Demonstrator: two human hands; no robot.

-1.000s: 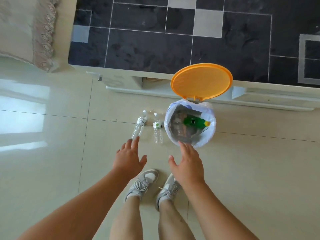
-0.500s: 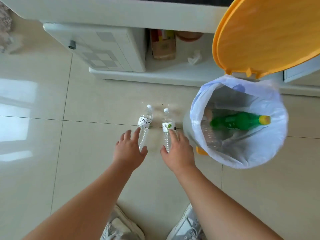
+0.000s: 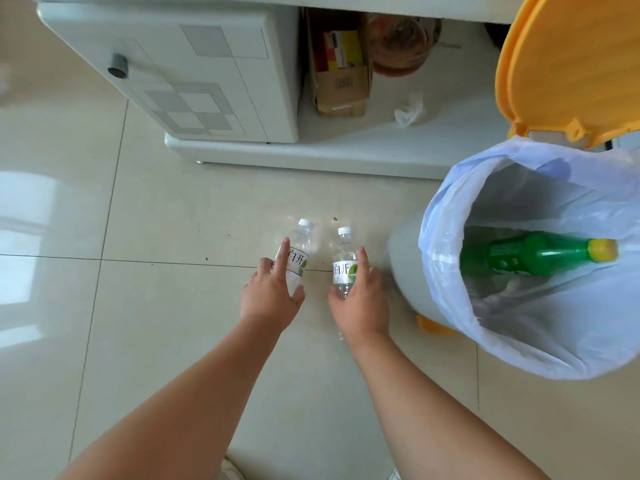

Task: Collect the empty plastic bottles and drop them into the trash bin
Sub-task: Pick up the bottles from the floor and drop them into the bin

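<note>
Two clear plastic bottles with white caps and white-green labels lie side by side on the tile floor. My left hand [image 3: 273,296] lies over the left bottle [image 3: 300,241], thumb on one side and fingers on the other. My right hand [image 3: 358,299] clasps the right bottle [image 3: 343,252] the same way. Both bottles still rest on the floor. The trash bin [image 3: 403,261] stands just right of them, lined with a pale blue bag [image 3: 554,341], its orange lid [image 3: 568,64] raised. Inside the bin lies a green bottle [image 3: 540,252] with a yellow cap.
A white cabinet [image 3: 194,74] stands behind the bottles, with a low open shelf holding a cardboard box [image 3: 341,81], a brown jar [image 3: 403,43] and a crumpled tissue [image 3: 410,110]. The bin's orange pedal [image 3: 434,325] sticks out near my right wrist.
I have bent lower, so everything looks larger. Both hands have moved forward from just short of the bottles and closed around them.
</note>
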